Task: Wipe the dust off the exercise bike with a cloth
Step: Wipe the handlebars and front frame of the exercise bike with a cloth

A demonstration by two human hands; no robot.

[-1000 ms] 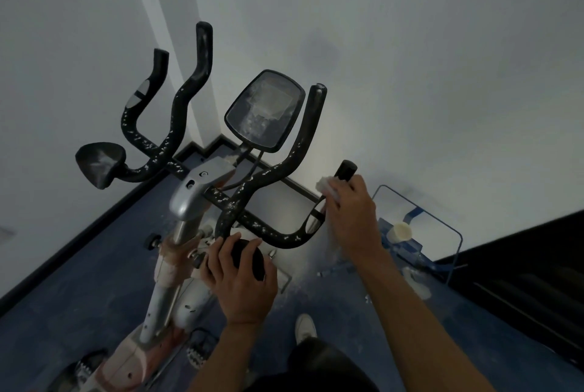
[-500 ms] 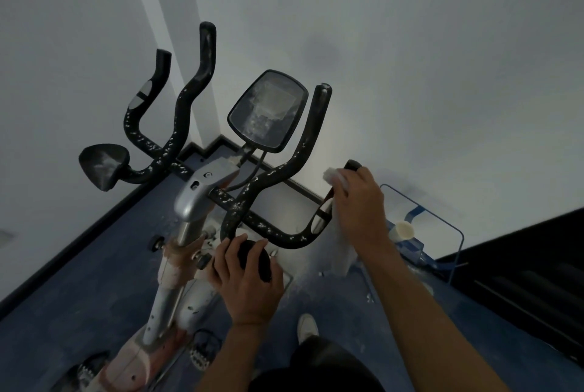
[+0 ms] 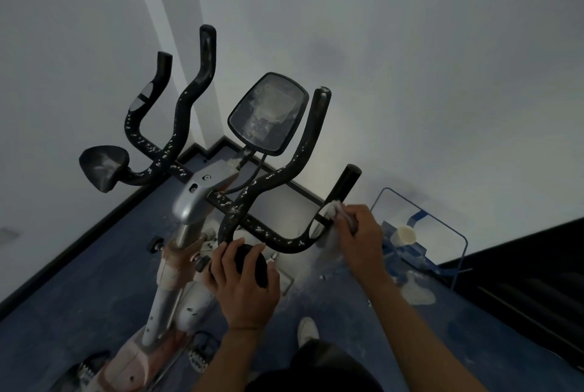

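Note:
The exercise bike stands in a room corner, its black handlebars speckled with white dust and its console screen smeared. My right hand grips a white cloth wrapped round the lower part of the right outer handlebar grip, whose upper end shows bare black. My left hand grips the near black elbow pad of the handlebar. Part of the cloth hangs below my right hand.
White walls close in behind and to the left. A blue-framed clear stand holding a pale cup sits right of the bike. My shoe is on the dusty blue floor. Dark steps lie at the right.
My right hand with the cloth has slid down the right grip from its tip toward the bend, leaving the top end uncovered. My left hand has stayed on the pad.

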